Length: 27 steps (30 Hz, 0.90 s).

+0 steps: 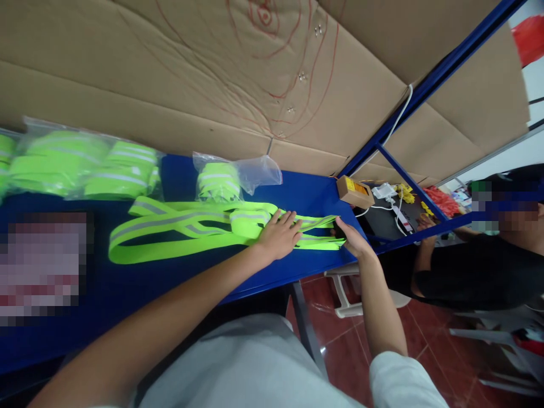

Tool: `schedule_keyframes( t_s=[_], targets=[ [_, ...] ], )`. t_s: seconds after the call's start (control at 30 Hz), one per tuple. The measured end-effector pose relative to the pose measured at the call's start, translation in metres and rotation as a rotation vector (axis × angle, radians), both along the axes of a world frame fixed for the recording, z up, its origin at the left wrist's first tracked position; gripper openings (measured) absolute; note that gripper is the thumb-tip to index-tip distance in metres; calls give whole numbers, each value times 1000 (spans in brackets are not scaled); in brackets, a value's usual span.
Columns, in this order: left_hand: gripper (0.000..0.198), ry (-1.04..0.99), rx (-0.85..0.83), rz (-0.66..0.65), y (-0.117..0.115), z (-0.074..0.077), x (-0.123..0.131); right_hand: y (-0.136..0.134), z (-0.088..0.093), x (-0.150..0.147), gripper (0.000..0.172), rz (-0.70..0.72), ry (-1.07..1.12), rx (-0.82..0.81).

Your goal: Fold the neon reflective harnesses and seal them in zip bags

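The left hand (pixel 279 235) lies flat on green straps (pixel 247 224), fingers (pixel 289 220) apart. The right hand (pixel 356 242) is at one end, grip hidden.

Red-marked cardboard panels (pixel 127 85) span the top; a blue beam (pixel 442 76) slants across upper right; red floor tiles (pixel 340 345) lie lower right.

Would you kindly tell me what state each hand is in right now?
Left hand: open, palm down on the green strap.
Right hand: at the strap's far right end; whether it grips cannot be told.
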<state>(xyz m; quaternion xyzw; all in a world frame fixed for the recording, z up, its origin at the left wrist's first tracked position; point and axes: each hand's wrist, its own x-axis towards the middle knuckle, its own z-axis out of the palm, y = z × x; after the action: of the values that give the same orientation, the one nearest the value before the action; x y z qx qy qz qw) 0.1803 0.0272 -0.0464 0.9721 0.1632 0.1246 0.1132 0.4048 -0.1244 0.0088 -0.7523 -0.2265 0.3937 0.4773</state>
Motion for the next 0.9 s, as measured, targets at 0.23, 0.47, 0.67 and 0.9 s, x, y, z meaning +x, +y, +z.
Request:
schedule_keyframes(
  t_s=[0.23, 0.47, 0.67, 0.9],
  targets=[
    [59, -29, 4, 60, -4, 2, -3, 3, 1, -3, 57, -49, -5, -6],
    [57, -59, 21, 55, -8, 7, -6, 9, 3, -7, 57, -68, 40, 36],
    [57, -76, 6, 34, -6, 9, -12, 6, 6, -5, 61, -42, 60, 41],
    [58, -22, -60, 42, -5, 3, -9, 13, -1, 2, 55, -64, -24, 9]
  ],
)
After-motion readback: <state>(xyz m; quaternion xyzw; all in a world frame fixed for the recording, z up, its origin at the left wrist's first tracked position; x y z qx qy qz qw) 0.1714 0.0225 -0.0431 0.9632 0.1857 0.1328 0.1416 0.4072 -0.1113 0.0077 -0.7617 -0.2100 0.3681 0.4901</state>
